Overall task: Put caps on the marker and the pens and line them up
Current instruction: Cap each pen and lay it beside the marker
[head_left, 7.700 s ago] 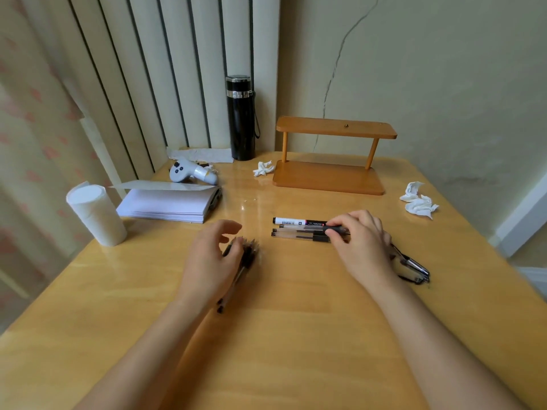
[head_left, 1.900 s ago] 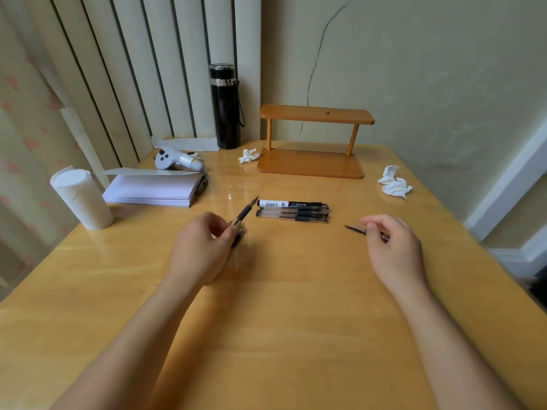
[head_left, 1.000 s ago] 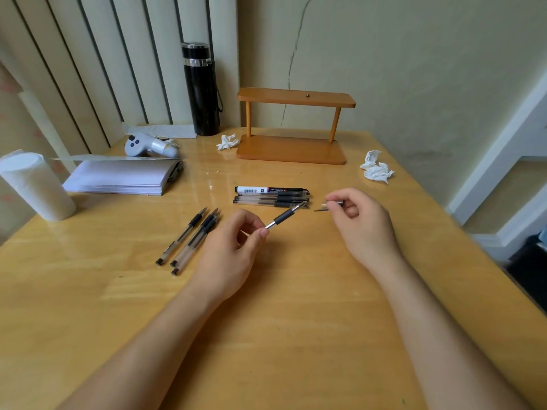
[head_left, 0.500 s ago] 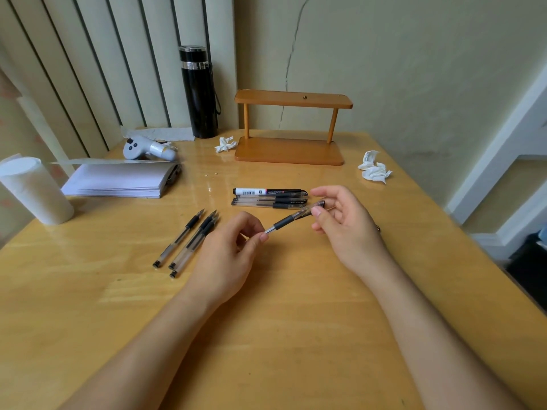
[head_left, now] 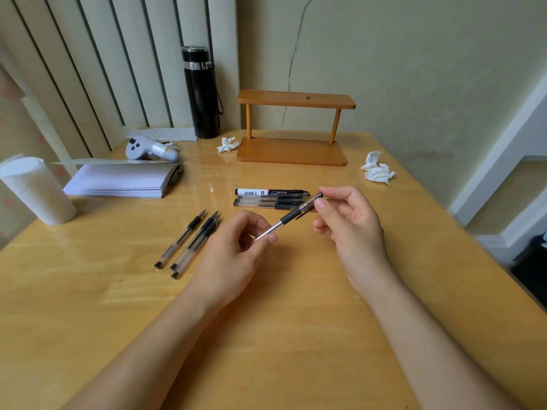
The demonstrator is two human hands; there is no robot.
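Note:
A clear pen with a black grip [head_left: 284,221] is held above the wooden table [head_left: 296,335], tilted up to the right. My left hand [head_left: 233,258] pinches its rear end. My right hand [head_left: 349,226] grips the clear cap [head_left: 310,202] sitting over the pen's tip. Behind them a white-and-black marker [head_left: 266,192] and two capped pens [head_left: 266,202] lie side by side in a row. Three uncapped pens [head_left: 189,241] lie loosely together to the left of my left hand.
A wooden two-tier stand [head_left: 293,128] and a black flask [head_left: 201,90] stand at the back. A paper stack [head_left: 121,180], a white controller [head_left: 148,147] and a white roll [head_left: 32,190] are at the left. Crumpled tissues [head_left: 376,170] lie at the right.
My left hand picked one pen from the loose group and my right hand brought a cap over. The cap now sits over the pen's tip.

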